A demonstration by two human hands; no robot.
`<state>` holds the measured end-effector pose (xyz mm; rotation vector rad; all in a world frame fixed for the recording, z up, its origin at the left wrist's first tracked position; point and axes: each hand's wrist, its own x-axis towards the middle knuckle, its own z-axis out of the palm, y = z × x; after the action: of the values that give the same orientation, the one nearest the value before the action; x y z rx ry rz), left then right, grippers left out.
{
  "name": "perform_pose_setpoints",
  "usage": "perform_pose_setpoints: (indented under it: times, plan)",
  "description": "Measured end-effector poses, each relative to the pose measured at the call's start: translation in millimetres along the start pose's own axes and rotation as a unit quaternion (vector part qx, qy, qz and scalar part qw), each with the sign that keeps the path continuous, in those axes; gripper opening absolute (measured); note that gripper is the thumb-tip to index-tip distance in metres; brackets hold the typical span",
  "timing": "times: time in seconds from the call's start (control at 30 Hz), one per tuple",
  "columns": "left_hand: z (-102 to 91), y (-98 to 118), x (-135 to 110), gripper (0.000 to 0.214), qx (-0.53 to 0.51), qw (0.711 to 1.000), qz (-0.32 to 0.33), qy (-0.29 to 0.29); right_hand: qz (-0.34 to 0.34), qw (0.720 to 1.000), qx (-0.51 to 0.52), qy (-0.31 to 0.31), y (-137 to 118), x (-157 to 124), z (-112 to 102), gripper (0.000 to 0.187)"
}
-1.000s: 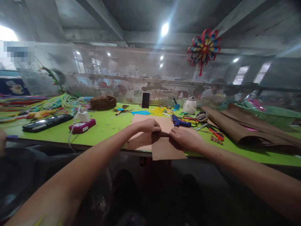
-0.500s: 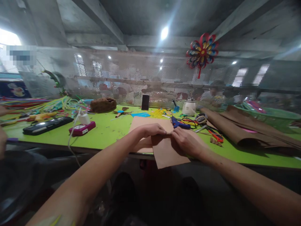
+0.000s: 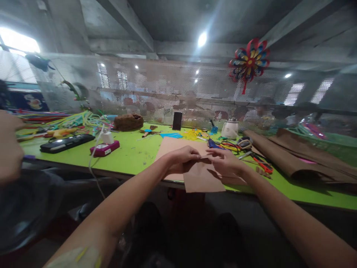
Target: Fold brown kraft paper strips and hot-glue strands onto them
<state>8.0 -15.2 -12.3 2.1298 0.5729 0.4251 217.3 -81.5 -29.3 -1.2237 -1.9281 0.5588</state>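
A piece of brown kraft paper point(image 3: 202, 181) hangs slightly over the table's front edge, its far edge raised and folded or rolled. My left hand point(image 3: 185, 154) pinches that raised edge between thumb and fingertips. At the right end of the same edge, my right hand point(image 3: 226, 160) has its thumb and fingers around the paper, the index finger stretched out above it. A larger brown sheet point(image 3: 167, 146) lies flat underneath. Just beyond my right fingertips is a blue glue gun point(image 3: 213, 144), partly hidden by the hand.
Right of my hands lie orange-handled scissors point(image 3: 263, 165), a tape roll point(image 3: 245, 142) and large brown paper rolls point(image 3: 281, 156). To the left are a purple power socket point(image 3: 104, 149) with a white cable and a black case point(image 3: 67, 143). Another person's arm point(image 3: 11, 145) is at the far left.
My right fingers have loosened and the index finger has lifted off the folded edge. The hanging paper has risen slightly. The camera view has shifted a little, and the other person's arm reaches further in.
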Motion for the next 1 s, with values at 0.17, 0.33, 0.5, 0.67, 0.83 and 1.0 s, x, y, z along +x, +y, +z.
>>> perform_pose_setpoints:
  times: [0.17,0.33,0.5,0.67,0.83,1.0]
  plan:
    - [2.1,1.9,-0.9,0.037,0.03,0.998,0.047,0.005,0.045,0.992,0.074,-0.096,-6.5,19.7,6.8,0.041]
    - [3.9,-0.7,-2.7,0.038,0.073,0.997,0.038,0.0,0.077,0.978,0.175,-0.083,-0.3,10.1,20.2,0.038]
    - [3.7,-3.6,0.8,0.038,0.13,0.99,0.057,0.0,0.089,0.976,0.181,-0.081,2.3,2.9,21.8,0.035]
    - [0.9,-2.2,-4.4,0.044,0.157,0.987,0.038,0.01,0.069,0.985,0.151,-0.052,3.4,5.8,16.8,0.033]
    - [-1.0,8.2,-11.3,0.04,0.192,0.981,0.027,-0.009,0.075,0.979,0.178,-0.062,1.5,3.2,12.7,0.035]
    - [-3.4,8.7,-11.3,0.032,0.175,0.984,0.04,-0.017,0.078,0.977,0.177,-0.095,-2.7,1.7,5.7,0.04]
